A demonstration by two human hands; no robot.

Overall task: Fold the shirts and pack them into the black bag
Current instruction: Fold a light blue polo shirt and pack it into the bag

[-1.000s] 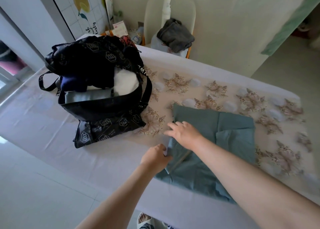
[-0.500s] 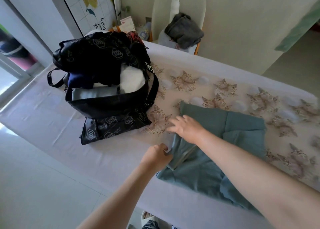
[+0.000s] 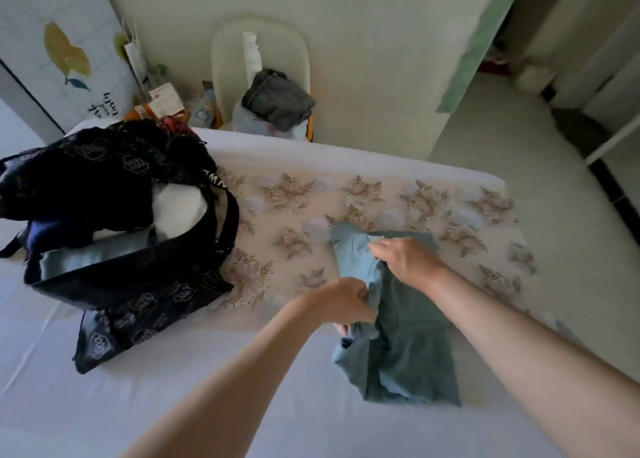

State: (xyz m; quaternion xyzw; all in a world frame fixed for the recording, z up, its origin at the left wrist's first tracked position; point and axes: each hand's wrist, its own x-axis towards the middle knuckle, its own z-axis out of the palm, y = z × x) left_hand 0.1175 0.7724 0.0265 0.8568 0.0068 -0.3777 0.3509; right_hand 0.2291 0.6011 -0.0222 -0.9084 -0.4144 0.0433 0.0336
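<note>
**Teal shirt mid-fold, bag already part filled**

I am watching from the head camera as both hands are working on a teal shirt, which is lying on the tabletop to the right of the black bag and well apart from it. The left hand is gripping the shirt's left edge, fingers curled round a bunched fold of cloth. The right hand is pinching the fabric higher up, near the far end, fingers curled into it. The shirt is looking narrowed but rumpled, so I am judging the fold as only partly made.

The bag is standing open, and folded pieces are already showing inside: a white one and a pale blue-grey one. I am reading the packing as well under way. What is left, as far as I can tell, is finishing this fold and putting the shirt in the bag. A grey garment is sitting on the chair behind; I cannot tell whether it belongs to the job.
</note>
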